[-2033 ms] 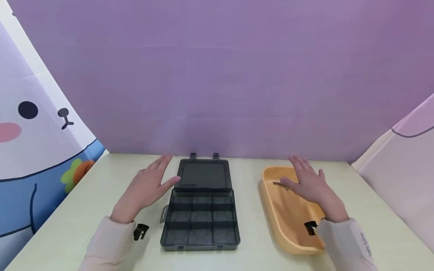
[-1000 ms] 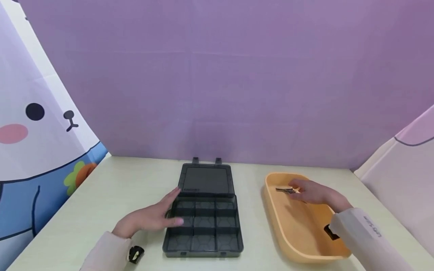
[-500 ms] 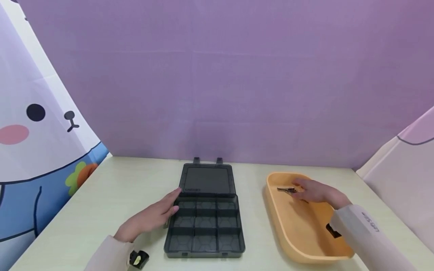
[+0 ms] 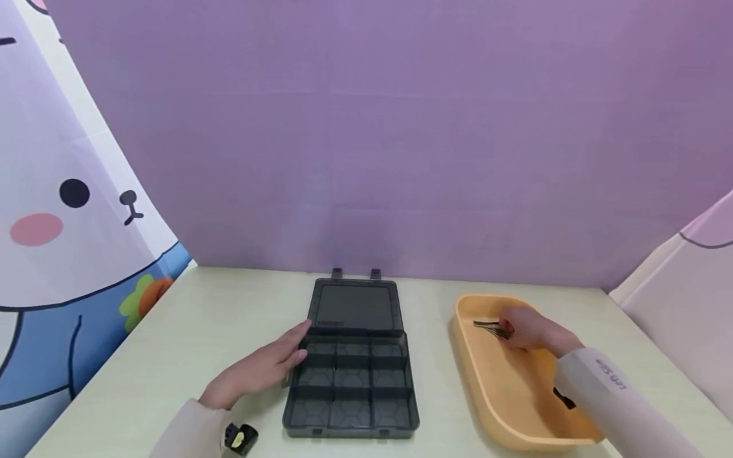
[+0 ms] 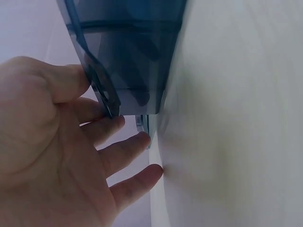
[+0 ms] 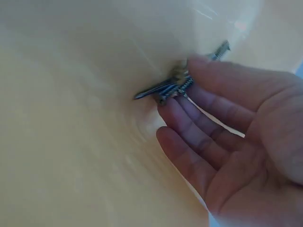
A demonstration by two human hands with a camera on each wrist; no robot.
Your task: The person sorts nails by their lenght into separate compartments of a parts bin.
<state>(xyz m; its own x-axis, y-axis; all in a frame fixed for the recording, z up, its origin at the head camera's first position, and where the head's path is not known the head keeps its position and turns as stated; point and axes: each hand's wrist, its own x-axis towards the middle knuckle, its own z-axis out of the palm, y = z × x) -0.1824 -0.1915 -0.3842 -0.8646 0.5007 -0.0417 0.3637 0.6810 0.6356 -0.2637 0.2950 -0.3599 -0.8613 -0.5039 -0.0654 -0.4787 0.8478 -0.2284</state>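
A dark grey see-through organizer box [image 4: 351, 413] lies with its lid [image 4: 356, 305] folded back, its compartments bare. My left hand [image 4: 258, 369] rests along the box's left edge; in the left wrist view the thumb is at the rim by a side handle [image 5: 103, 85], and the other fingers extend loosely beside the wall. Inside the orange tray [image 4: 506, 394], my right hand [image 4: 529, 327] pinches a bunch of several metal screws [image 6: 175, 87] between thumb and fingers. Their pointed ends stick out to the left; the rest is hidden by the fingertips.
The pale table [image 4: 240, 299] carries the box in the middle and the tray to its right. A purple cloth backdrop [image 4: 366, 159] stands right behind the box, with printed cloth [image 4: 86, 254] at the left side.
Both hands came down from above. The left settled on the box's left edge, its thumb drawing back from the compartments. The right reached into the tray and its fingers closed round the screws.
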